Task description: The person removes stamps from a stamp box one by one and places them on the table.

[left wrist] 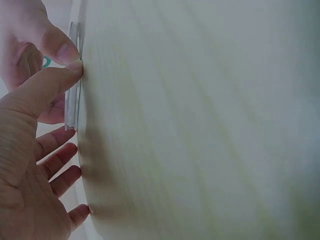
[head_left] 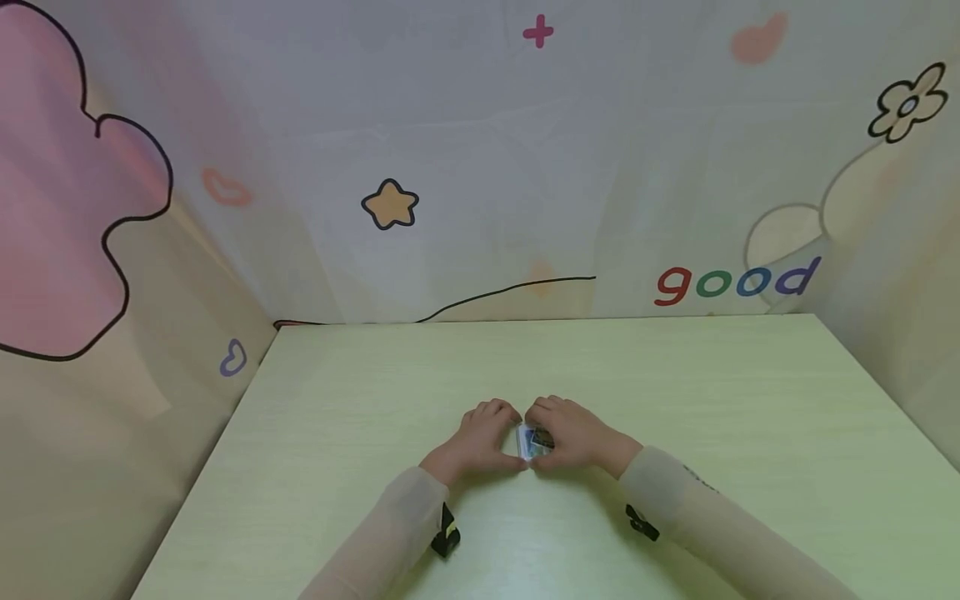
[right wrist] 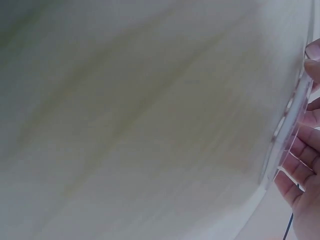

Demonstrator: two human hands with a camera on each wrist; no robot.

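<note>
Between both hands lies a small flat clear plastic piece (head_left: 527, 443) with a bluish picture and a dark patch on its face. My left hand (head_left: 480, 437) grips its left side, thumb at the near edge and fingertips at the far corner. From the opposite side my right hand (head_left: 576, 435) grips it the same way, covering part of the right end. Seen edge-on in the left wrist view, the plastic piece (left wrist: 72, 107) has thin clear layers, low against the tabletop, and the two thumbs meet at its edge. Fingers also surround the plastic piece (right wrist: 287, 125) in the right wrist view.
A pale wood-grain table (head_left: 337, 400) spreads around the hands. Behind it hangs a printed cloth backdrop (head_left: 480, 167), which also rises at both sides. A black strap piece (head_left: 446, 533) hangs under the left sleeve, another black piece (head_left: 642, 523) under the right.
</note>
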